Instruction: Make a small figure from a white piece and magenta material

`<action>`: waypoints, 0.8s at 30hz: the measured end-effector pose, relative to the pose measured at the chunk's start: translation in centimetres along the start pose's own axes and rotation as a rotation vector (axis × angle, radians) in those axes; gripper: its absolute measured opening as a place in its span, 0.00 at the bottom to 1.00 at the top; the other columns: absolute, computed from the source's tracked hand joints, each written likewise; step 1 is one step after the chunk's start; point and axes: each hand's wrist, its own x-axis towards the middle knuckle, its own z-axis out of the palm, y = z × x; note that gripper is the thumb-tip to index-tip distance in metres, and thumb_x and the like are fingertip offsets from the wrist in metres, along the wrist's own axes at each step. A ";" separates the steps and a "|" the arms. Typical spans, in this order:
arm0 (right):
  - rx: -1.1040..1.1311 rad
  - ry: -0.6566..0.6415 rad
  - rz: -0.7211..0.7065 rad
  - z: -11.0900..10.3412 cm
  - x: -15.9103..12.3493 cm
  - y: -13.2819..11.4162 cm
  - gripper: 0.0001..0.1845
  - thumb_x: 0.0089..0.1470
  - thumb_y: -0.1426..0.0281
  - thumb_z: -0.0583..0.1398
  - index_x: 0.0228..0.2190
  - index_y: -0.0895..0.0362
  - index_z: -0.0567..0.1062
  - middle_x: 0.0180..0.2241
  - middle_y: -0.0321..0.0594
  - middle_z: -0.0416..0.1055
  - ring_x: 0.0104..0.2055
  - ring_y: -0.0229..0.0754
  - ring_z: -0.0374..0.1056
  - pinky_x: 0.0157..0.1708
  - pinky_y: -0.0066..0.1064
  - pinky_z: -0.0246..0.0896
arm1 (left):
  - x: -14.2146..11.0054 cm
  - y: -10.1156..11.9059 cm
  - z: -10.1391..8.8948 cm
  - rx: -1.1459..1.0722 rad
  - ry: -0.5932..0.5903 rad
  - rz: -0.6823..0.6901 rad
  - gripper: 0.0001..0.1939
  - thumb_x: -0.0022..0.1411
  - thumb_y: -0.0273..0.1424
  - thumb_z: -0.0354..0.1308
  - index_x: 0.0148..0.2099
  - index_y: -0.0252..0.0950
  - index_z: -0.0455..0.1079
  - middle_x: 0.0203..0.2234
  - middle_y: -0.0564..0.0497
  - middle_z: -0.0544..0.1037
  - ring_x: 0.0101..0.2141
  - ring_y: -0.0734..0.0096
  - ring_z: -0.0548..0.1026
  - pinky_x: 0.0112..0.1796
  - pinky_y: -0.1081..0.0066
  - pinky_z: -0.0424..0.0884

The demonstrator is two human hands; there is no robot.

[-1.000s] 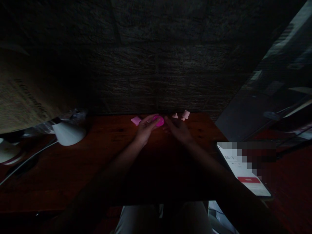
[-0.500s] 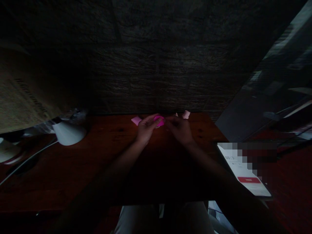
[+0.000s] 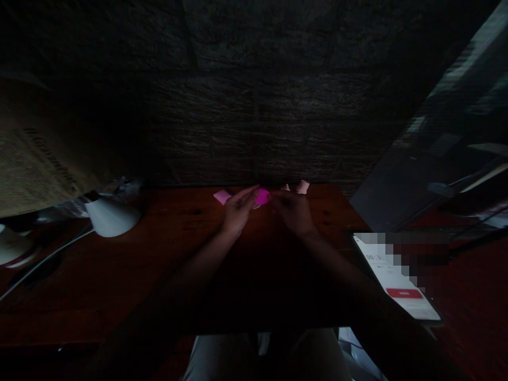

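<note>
My left hand [image 3: 237,209] had its fingers clamped on the bright pink piece [image 3: 262,197]; my right hand's [image 3: 291,209] grip, I couldn't tell.

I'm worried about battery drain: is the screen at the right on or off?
On: the screen glows white, with a red bar.

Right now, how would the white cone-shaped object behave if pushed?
The white cone-shaped object is probably stiff, given its smooth, uncreased outline. If tipped, its round, tapered body might roll in an arc. The thin cable reaching its edge could drag.
</note>
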 end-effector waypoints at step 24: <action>0.257 -0.120 0.117 0.1 0.5 0.2 0.25 0.41 0.48 0.73 0.33 0.55 0.85 0.33 0.41 0.83 0.30 0.40 0.73 0.31 0.33 0.72 | 0.1 0.0 -0.2 -0.049 -0.006 -0.064 0.26 0.46 0.46 0.76 0.45 0.38 0.83 0.42 0.46 0.85 0.45 0.59 0.81 0.44 0.64 0.78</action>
